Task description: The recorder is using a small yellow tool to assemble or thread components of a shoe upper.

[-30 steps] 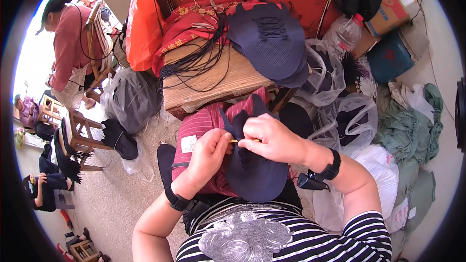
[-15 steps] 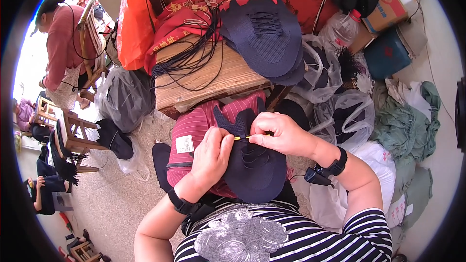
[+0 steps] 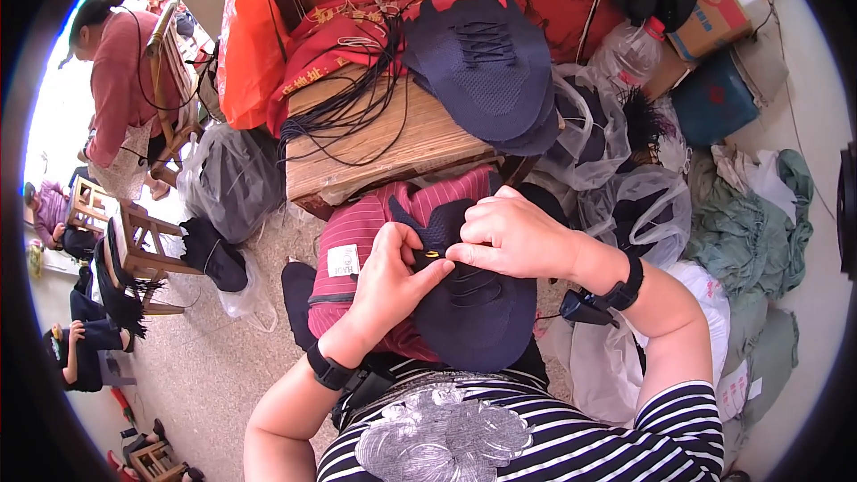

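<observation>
A dark navy knit shoe upper (image 3: 482,321) lies across my lap on a maroon striped cushion (image 3: 361,223), with black lace showing across its middle. My left hand (image 3: 388,277) is closed at the upper's left edge, thumb and fingers pinching the fabric near the lacing. Right at those fingertips shows a short yellow piece (image 3: 434,254); most of it is covered, so its kind is unclear. My right hand (image 3: 504,236) is closed over the lacing area, its thumb beside the yellow piece. Whatever its curled fingers hold is hidden.
Ahead stands a wooden stool (image 3: 393,143) bearing stacked navy shoe uppers (image 3: 486,80) and a bundle of black laces (image 3: 357,112). Plastic bags (image 3: 638,214) and green cloth (image 3: 745,223) lie to the right. A person (image 3: 134,80) stands at the far left near wooden stools.
The yellow piece stretched between both hands; now only a short bit shows. My left thumb has swung across toward the lacing, and my right hand has risen slightly and turned over.
</observation>
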Demonstrator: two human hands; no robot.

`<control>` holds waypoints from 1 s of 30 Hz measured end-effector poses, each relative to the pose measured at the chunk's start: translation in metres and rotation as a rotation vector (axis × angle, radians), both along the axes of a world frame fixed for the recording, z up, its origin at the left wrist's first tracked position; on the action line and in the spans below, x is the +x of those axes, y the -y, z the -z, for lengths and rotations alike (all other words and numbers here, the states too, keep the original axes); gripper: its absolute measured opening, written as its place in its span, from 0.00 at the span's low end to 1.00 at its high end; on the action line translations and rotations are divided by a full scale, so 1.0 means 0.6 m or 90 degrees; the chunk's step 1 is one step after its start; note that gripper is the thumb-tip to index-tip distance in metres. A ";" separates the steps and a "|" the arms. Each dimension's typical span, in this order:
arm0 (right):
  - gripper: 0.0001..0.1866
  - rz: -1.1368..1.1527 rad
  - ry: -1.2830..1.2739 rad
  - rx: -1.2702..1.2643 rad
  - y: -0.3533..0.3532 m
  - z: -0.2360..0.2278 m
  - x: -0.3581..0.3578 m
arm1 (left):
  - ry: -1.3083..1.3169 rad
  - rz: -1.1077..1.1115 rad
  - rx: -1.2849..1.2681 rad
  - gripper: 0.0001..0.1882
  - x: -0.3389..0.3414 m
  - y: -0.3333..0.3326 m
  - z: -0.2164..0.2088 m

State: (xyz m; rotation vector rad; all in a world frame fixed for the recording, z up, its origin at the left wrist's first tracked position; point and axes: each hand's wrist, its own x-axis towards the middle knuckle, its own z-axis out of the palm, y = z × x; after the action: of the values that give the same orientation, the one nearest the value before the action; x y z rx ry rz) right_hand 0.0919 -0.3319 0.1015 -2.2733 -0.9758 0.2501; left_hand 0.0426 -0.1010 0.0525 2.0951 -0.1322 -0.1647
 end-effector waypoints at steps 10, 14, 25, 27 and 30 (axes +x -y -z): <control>0.16 -0.227 0.064 -0.009 0.041 0.032 0.015 | 0.051 0.030 0.033 0.30 0.011 -0.002 0.008; 0.18 -0.228 0.061 0.033 0.073 0.033 -0.001 | 0.010 0.019 0.044 0.30 0.015 -0.008 0.001; 0.18 -0.138 0.244 -0.056 0.016 0.018 0.012 | -0.026 0.063 0.014 0.32 0.022 -0.009 -0.008; 0.18 -0.182 0.212 -0.065 0.005 0.016 0.014 | -0.033 0.064 0.055 0.33 0.021 -0.005 -0.014; 0.16 -0.258 0.220 -0.087 0.000 0.019 0.023 | -0.022 0.076 0.084 0.33 0.025 -0.013 -0.013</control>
State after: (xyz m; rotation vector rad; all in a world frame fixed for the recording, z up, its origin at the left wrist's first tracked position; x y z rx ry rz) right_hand 0.1055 -0.3317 0.0901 -2.2645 -1.6473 0.0961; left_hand 0.0577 -0.0932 0.0602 2.2162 -0.2316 -0.2874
